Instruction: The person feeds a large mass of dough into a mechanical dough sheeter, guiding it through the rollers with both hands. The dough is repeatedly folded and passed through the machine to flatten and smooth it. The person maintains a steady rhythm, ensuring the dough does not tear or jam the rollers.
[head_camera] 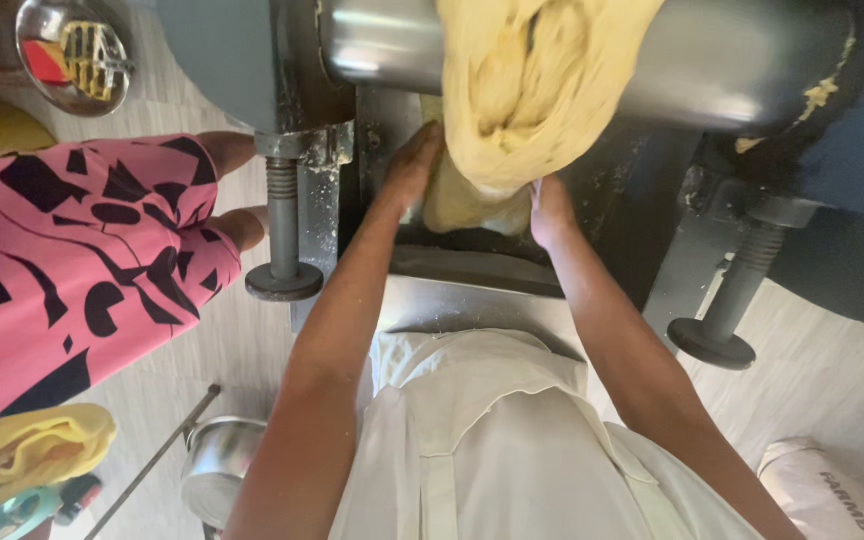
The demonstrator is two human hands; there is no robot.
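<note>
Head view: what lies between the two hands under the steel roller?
In the head view, a folded mass of pale yellow dough hangs between the left hand and right hand; both palms press against it.

Looks like a small bakery or food workshop from my feed: a big steel dough machine (592, 60) on screw feet (283, 280), yellow dough (527, 90) hanging off it, a white apron (492, 440), a metal pot (217, 465) on the floor.

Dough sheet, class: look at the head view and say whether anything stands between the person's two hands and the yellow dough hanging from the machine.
Nothing visible does. The left hand and the right hand are already against the yellow dough where it hangs from the steel roller. The person in the pink garment stands off to the left, clear of both arms.
</note>
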